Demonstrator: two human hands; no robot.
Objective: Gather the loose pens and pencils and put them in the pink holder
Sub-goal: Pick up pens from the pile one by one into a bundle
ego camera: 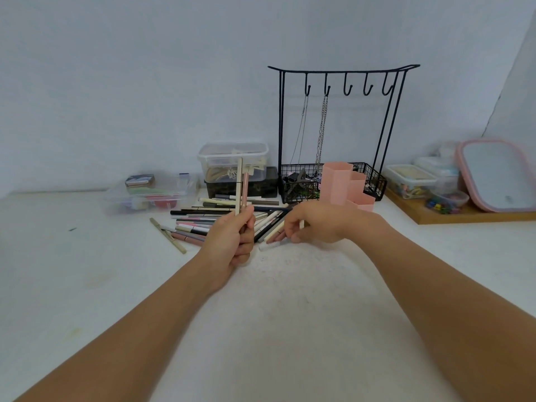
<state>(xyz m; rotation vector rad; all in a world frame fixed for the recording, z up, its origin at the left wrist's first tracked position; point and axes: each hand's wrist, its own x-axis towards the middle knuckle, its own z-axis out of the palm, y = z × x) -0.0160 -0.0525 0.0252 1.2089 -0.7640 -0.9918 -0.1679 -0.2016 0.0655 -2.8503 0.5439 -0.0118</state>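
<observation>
- Pink holder (pixel 345 185): a stepped set of hexagonal tubes, upright near the rear edge of the worktop (pixel 290 314), just in front of the wire basket at the foot of the black hook stand (pixel 342 126).
- Loose pens and pencils (pixel 203 219): a scattered pile lying flat on the worktop, left of the holder and in front of the boxes at the rear edge. Most lie roughly parallel to the rear edge; several near the right hand lie diagonally.
- Olive pencil (pixel 168 235): lies apart at the pile's left end, diagonal.
- Left hand (pixel 232 242): raised above the pile, grip curled round two sticks held upright, a cream pencil (pixel 238 184) and a pink pen (pixel 245 188) side by side.
- Right hand (pixel 316 221): lowered onto the right end of the pile, fingers bent down, grip pinching a cream pen (pixel 275 230) that lies on the worktop. A white pen (pixel 271 245) lies just beside the fingertips.
- Clear lidded box (pixel 232 159): stacked on a dark patterned case (pixel 258 184) behind the pile.
- Clear flat box (pixel 150 190): left of the pile, holds coloured items.
- Hook stand: two chains hang from its hooks.
- Wooden tray (pixel 452 217): at the right rear corner, carries small clear containers and a pink-framed mirror (pixel 499 175) leaning back.
</observation>
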